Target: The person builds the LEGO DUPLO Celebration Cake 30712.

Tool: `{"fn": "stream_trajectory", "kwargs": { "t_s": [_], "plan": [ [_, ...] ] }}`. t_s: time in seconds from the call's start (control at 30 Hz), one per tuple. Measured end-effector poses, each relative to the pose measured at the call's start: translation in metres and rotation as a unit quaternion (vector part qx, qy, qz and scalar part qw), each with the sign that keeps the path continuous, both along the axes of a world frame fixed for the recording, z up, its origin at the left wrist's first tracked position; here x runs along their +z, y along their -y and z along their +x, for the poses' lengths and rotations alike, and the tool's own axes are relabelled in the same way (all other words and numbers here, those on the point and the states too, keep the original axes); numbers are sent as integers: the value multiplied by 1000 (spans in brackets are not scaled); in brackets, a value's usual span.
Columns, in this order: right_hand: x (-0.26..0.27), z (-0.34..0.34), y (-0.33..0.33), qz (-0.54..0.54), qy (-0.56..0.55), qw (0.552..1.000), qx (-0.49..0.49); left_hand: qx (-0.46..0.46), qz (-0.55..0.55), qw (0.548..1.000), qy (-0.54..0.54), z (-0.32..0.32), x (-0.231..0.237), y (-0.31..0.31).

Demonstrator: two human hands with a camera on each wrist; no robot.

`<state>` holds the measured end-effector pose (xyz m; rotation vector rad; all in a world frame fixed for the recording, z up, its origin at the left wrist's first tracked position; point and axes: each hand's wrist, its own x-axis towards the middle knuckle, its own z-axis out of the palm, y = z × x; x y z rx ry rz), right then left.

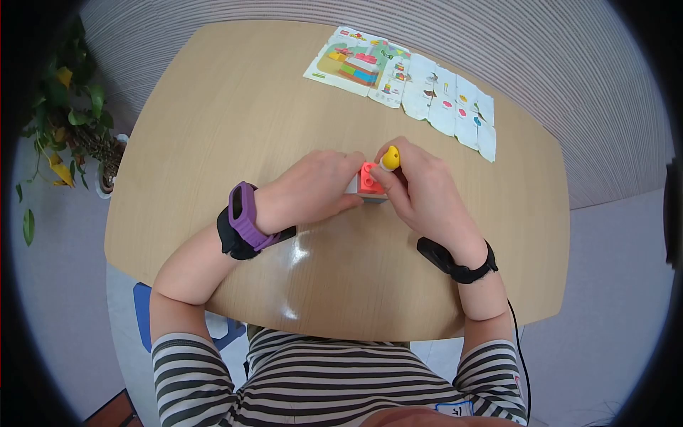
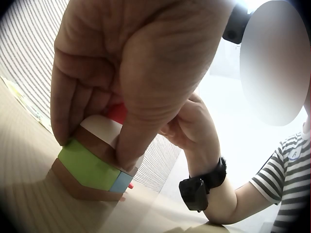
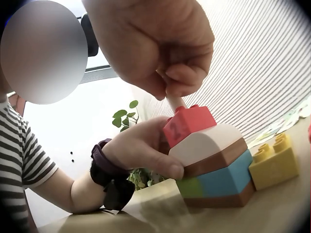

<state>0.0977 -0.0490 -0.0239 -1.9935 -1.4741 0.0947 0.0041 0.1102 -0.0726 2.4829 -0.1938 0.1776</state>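
Observation:
A stack of toy building bricks stands on the table, topped by a red brick (image 3: 192, 124) marked with a 2. Beneath it come a white rounded brick (image 3: 206, 145), a brown layer (image 3: 218, 160), green (image 2: 87, 162) and blue (image 3: 226, 179) bricks, and a brown base (image 3: 218, 200). My left hand (image 1: 309, 181) grips the stack's sides between thumb and fingers. With thumb and fingertips, my right hand (image 1: 430, 188) pinches a toy candle with a yellow flame (image 1: 392, 156) and white stem (image 3: 176, 101). The stem's lower end meets the red brick's top.
A yellow brick (image 3: 274, 167) stands right beside the stack in the right wrist view. Creased picture instructions (image 1: 405, 85) lie along the back of the wooden table (image 1: 213, 107). A potted plant (image 1: 85, 128) stands off the table's left side.

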Motion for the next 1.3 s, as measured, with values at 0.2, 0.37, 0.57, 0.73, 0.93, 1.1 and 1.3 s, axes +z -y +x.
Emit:
{"fn": "stream_trajectory", "kwargs": {
  "t_s": [0.2,0.37,0.57,0.73,0.93,1.1,1.3],
  "plan": [
    [4,4,5,-44,-61,997,-14,2,4,1000,-13,-1,2,0],
    [20,29,25,-65,-27,996,-60,65,17,998,-12,0,0,-5],
    [18,46,37,-167,100,979,-64,134,56,986,-79,5,13,-25],
    [7,57,37,-284,145,944,-89,140,133,981,-16,-6,18,-29],
    [-13,70,39,-309,120,940,-83,32,274,940,-200,-29,52,-4],
    [-21,65,33,-348,103,930,-57,-34,218,965,-139,-25,30,36],
    [-54,74,28,-281,111,953,-34,-4,179,983,44,-2,4,59]
  ]
}}
